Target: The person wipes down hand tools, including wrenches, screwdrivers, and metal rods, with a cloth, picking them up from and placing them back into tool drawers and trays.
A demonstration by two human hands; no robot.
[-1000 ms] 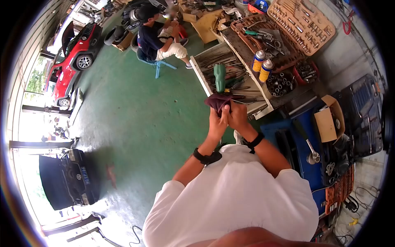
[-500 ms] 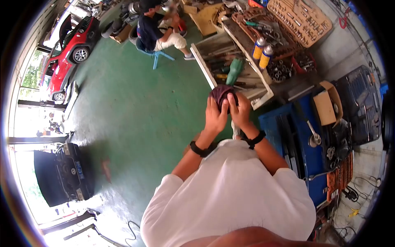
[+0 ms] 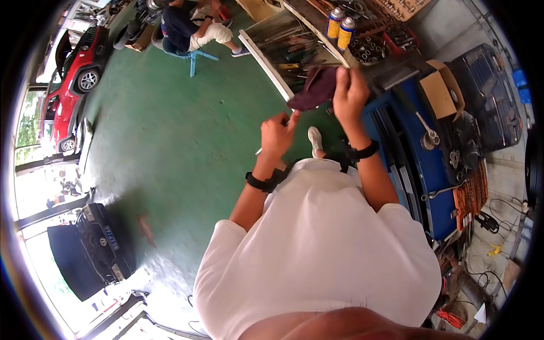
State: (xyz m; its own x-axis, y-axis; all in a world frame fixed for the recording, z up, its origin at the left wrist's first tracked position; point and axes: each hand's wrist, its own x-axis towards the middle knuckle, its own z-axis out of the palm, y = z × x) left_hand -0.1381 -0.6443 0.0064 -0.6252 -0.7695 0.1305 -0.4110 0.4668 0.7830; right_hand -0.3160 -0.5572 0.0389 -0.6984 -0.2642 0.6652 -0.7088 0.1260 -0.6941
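Observation:
A dark maroon cloth (image 3: 316, 90) stretches between my two hands, above the front of an open drawer. My right hand (image 3: 350, 95) is closed on its right end, with the fingers up. My left hand (image 3: 277, 134) is closed at the lower left corner of the cloth, a digit against its edge. A small pale tip (image 3: 259, 152) shows beside the left hand; I cannot tell whether the hand holds it. Behind the cloth, the drawer (image 3: 266, 65) contains several screwdrivers and other hand tools, partly hidden.
Two blue-and-yellow spray cans (image 3: 340, 31) stand on the bench, near a heap of sockets (image 3: 369, 52). To my right is a blue tool cabinet (image 3: 439, 209) with a ratchet (image 3: 428, 130) and cardboard box (image 3: 439, 93) on top. A seated person (image 3: 187, 28) is ahead left.
My hands have moved apart and the bunched cloth is now spread out. The right hand rose to the right, the left went slightly left. The green object seen behind the cloth no longer shows.

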